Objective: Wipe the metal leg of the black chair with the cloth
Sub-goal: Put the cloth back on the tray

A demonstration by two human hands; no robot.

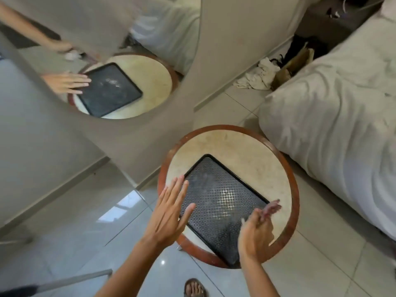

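My left hand [169, 213] is open, its fingers spread flat over the left edge of a black patterned tray [222, 202]. To the right, my right hand [255, 232] hovers over the tray's near right corner, blurred, with a small pinkish cloth [273, 206] pinched at its fingertips. The tray lies on a round marble table with a wooden rim [294, 189]. At the bottom left a grey metal chair leg [75, 279] runs along the floor to a black part [19, 290] at the frame edge. Both hands are well away from the leg.
A bed with white bedding [334, 116] stands close to the table's right. A wall mirror [120, 61] reflects the table, tray and hand. White laundry [259, 77] and a bag lie on the tiled floor by the wall. My sandalled foot [194, 288] is below the table.
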